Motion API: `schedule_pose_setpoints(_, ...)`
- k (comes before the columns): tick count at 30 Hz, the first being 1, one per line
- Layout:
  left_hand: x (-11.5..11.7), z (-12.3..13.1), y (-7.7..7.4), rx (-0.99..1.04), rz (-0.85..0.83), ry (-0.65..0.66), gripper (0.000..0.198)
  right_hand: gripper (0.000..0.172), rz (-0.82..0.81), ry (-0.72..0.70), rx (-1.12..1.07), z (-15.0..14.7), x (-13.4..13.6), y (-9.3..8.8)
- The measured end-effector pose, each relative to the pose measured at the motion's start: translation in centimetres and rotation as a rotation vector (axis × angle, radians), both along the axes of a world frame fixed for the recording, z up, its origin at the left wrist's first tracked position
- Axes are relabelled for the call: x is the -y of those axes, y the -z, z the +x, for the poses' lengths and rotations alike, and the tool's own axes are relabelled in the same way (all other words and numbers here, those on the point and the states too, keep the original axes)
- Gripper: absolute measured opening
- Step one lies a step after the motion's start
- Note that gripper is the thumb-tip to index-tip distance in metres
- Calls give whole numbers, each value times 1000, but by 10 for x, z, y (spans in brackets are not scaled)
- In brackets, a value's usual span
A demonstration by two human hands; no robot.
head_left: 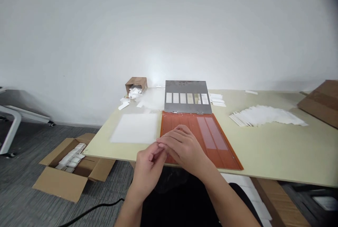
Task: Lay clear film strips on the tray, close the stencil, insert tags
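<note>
My left hand and my right hand meet over the table's front edge, fingertips touching. Both sets of fingers are closed together; whatever is between them, if anything, is hidden. Just beyond lies an orange-red board with a raised rim, partly covered by my right hand. Two pale translucent strips lie side by side on its right half. A grey metal plate with a row of rectangular cutouts joins the board's far edge and leans back. To the left rests a white translucent sheet.
A fanned stack of white sheets lies on the table's right. A small carton with white pieces stands at back left, a brown box at far right. On the floor, an open cardboard box holds white packets. A black cable crosses the carpet.
</note>
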State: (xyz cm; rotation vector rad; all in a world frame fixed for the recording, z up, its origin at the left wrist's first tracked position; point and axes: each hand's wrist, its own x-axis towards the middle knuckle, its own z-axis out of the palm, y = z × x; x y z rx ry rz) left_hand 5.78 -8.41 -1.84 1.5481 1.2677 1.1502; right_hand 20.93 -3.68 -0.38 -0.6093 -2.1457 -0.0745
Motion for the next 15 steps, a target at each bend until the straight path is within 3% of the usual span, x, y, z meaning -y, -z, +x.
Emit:
schedule_pose_setpoints(5,-1,7,-2,79,-38,27,29,28,-164,-10,-96,4,-4,0)
schedule_pose_setpoints(11,4,12,2,246,-122,-5,42,29,-358,191,-309,10,-10,0)
schedule_pose_setpoints(15,5,13,0,272,-151,-2,81,30,-503,207,-416,12,-15,-3)
